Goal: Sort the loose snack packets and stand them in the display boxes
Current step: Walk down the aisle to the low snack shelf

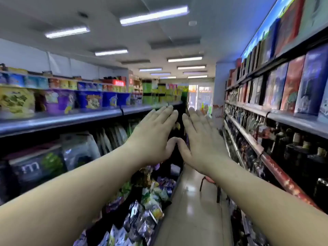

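Observation:
I hold both arms straight out down a shop aisle. My left hand (154, 137) and my right hand (200, 139) are flat, backs up, fingers straight, thumbs touching at the tips. Neither hand holds anything. Loose snack packets (147, 206) in silver, purple and green lie heaped on the low shelf at the lower left, below my left forearm. Larger bags (79, 150) stand on the shelf above them. I cannot make out any display boxes in this blurred frame.
Left shelving carries tubs and cup snacks (88, 100) on its upper tiers. Right shelving (266, 150) holds bottles and boxed goods. A red stool (211, 185) stands on the shiny floor in the narrow aisle. A bright doorway (200, 98) lies at the far end.

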`<state>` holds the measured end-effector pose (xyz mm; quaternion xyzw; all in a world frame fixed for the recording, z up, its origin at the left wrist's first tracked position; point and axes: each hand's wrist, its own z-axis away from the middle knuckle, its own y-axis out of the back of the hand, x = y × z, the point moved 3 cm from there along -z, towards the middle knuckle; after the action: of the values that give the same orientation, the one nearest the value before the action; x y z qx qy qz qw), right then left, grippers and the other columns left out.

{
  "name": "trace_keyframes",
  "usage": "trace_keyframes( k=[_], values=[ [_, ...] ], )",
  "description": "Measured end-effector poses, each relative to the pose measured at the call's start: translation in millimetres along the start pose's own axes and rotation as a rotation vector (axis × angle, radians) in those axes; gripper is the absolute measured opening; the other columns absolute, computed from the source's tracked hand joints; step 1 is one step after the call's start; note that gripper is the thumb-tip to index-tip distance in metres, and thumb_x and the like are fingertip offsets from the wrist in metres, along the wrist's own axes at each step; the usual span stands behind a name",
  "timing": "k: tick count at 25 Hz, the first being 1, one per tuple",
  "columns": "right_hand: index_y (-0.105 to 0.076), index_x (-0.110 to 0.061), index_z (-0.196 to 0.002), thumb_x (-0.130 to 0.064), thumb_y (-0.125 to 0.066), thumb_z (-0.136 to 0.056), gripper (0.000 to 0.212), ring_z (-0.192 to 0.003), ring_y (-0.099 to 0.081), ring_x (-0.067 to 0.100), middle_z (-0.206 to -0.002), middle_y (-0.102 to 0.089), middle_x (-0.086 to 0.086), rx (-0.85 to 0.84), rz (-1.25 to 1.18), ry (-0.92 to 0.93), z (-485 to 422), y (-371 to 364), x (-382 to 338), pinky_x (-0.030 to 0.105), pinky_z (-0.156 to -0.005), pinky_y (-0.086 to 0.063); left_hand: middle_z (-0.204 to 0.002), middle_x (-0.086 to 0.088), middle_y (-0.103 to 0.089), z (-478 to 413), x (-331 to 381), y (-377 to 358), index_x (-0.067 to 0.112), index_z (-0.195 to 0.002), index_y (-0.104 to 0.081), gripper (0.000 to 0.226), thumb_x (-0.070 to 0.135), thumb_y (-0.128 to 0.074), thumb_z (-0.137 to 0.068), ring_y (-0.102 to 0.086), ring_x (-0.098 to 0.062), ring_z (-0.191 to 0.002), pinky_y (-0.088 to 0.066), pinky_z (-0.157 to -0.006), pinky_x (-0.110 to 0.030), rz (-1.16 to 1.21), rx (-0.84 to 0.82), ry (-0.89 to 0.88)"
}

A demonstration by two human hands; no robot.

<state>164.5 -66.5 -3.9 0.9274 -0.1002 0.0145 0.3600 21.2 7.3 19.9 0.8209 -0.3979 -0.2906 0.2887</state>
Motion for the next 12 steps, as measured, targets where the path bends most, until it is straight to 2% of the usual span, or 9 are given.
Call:
trace_keyframes(
  k=[5, 7, 10, 12],
  values=[
    [-0.014, -0.015, -0.163, -0.055, -0.032, -0.097, 0.079, -0.158, -0.005, 0.028, -0.171, -0.009, 0.010, -0.120, 0.042, 0.036, 7.5, -132.5, 53.1, 0.045, -0.127, 0.003, -0.167, -0.009, -0.023, -6.2, -6.0, -136.5, 0.013, -0.160, -0.022, 0.081, 0.047, -0.052, -0.093, -0.020, -0.025, -0.154, -0.015, -0.127, -0.042, 0.010, -0.103, 0.036],
    [-0.008, -0.015, -0.164, -0.056, -0.032, -0.098, 0.082, -0.158, 0.001, 0.028, -0.172, -0.003, 0.010, -0.178, 0.009, 0.031, -0.3, -200.8, 72.6, 0.047, -0.128, 0.002, -0.162, -0.009, -0.033, -13.8, -24.2, -201.1, 0.011, -0.158, -0.027, 0.078, 0.046, -0.051, -0.093, -0.031, -0.026, -0.149, -0.024, -0.124, -0.042, 0.023, -0.145, 0.036],
    [-0.003, -0.014, -0.164, -0.055, -0.035, -0.096, 0.085, -0.158, 0.008, 0.029, -0.171, 0.005, 0.012, -0.303, -0.029, 0.032, -18.1, -311.4, 97.3, 0.049, -0.127, 0.004, -0.144, -0.011, -0.052, -31.0, -61.7, -305.7, 0.008, -0.149, -0.042, 0.068, 0.042, -0.056, -0.091, -0.052, -0.032, -0.129, -0.043, -0.109, -0.044, 0.064, -0.240, 0.075],
    [-0.010, -0.012, -0.163, -0.052, -0.036, -0.092, 0.085, -0.158, 0.000, 0.032, -0.171, -0.002, 0.015, -0.363, -0.041, 0.033, -32.2, -381.6, 114.3, 0.051, -0.127, -0.002, -0.129, -0.012, -0.059, -47.1, -85.7, -376.7, 0.009, -0.136, -0.053, 0.055, 0.039, -0.054, -0.090, -0.058, -0.035, -0.114, -0.049, -0.097, -0.046, 0.124, -0.310, 0.102]
  ],
)
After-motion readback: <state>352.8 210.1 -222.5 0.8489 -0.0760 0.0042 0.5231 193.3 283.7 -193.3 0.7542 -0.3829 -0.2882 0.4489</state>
